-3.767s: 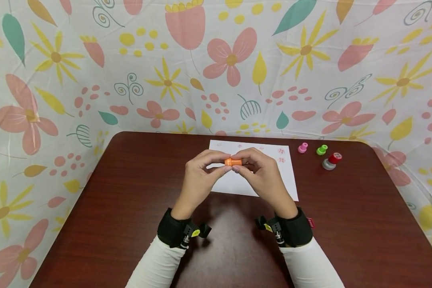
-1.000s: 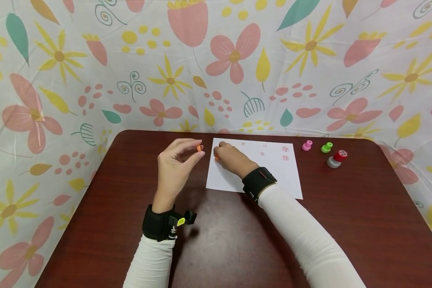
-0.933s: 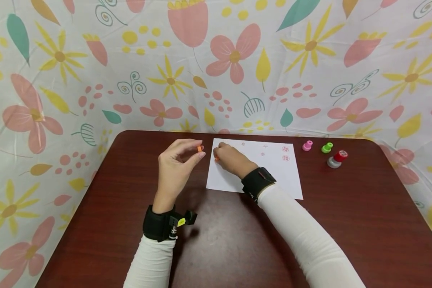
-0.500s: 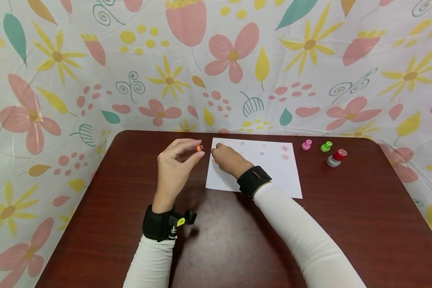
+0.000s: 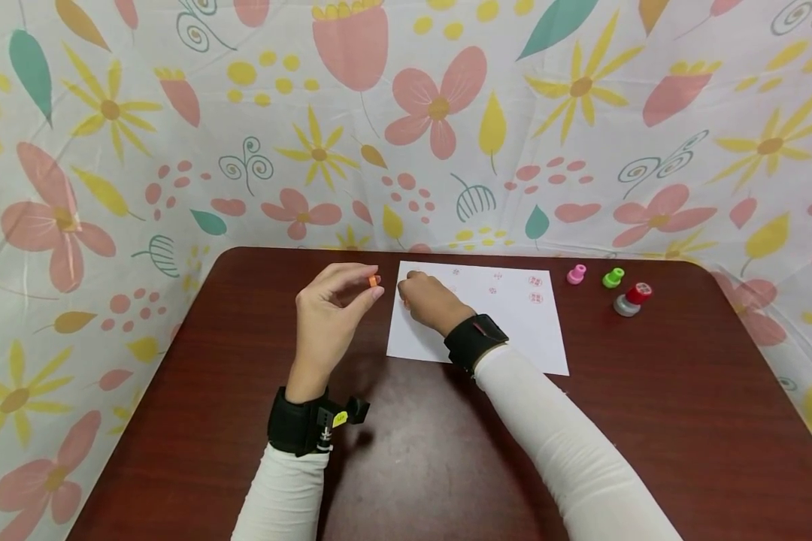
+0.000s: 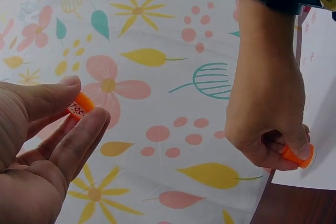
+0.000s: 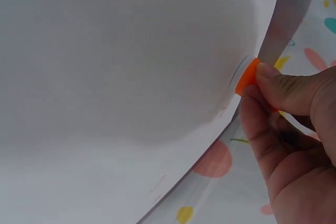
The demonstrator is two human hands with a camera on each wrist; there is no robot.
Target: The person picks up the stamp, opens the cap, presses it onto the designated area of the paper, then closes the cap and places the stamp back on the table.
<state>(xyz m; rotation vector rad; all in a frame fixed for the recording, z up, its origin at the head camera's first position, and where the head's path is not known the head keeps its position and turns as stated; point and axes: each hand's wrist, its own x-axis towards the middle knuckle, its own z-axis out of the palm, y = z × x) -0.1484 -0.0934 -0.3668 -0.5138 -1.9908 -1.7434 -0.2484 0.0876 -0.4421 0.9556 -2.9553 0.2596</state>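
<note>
Between thumb and fingers, my left hand pinches a small orange cap with a marked white face, held up left of the paper. My right hand grips an orange stamp by its body. In the right wrist view the stamp's pale end meets the white paper near its left edge; whether it presses firmly I cannot tell. Most of the stamp is hidden by my fingers in the head view. Several small red stamp prints mark the upper part of the sheet.
Right of the paper stand a pink stamp, a green stamp and a larger red-and-clear stamp that leans. A brown table lies beneath, with a flowered curtain behind it.
Earlier both hands held the orange stamp together over the paper. Cap and stamp are now apart: the cap in my left hand at the left, the stamp in my right on the sheet.
</note>
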